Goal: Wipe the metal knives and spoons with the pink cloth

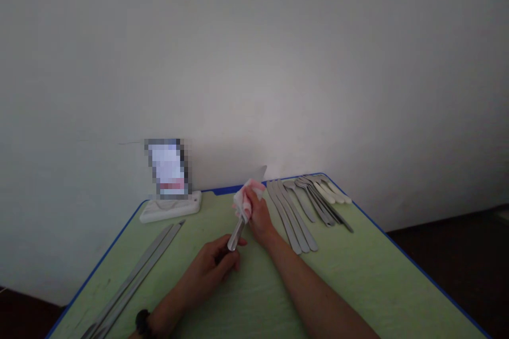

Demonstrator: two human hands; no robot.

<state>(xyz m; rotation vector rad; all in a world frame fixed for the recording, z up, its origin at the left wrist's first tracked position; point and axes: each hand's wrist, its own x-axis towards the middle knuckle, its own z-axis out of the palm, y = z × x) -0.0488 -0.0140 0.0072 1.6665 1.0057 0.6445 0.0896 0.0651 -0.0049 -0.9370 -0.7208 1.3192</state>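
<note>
Held a knife (237, 234) slantwise at the lower centre of the frame: near its lower end in a half-curled left hand (212, 264), around the middle through crumpled cloth (240, 201) in a closed right hand (257, 215). Seemed stiff, fairly light, slippery; probably best gripped by the handle end.

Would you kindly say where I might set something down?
The tabletop is bare near right, between right forearm and blue edge, and between left hand and leftmost knives. It is crowded far right with spoons and white-handled cutlery.

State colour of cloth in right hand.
The cloth is white and pink, seen best in the head view.
</note>
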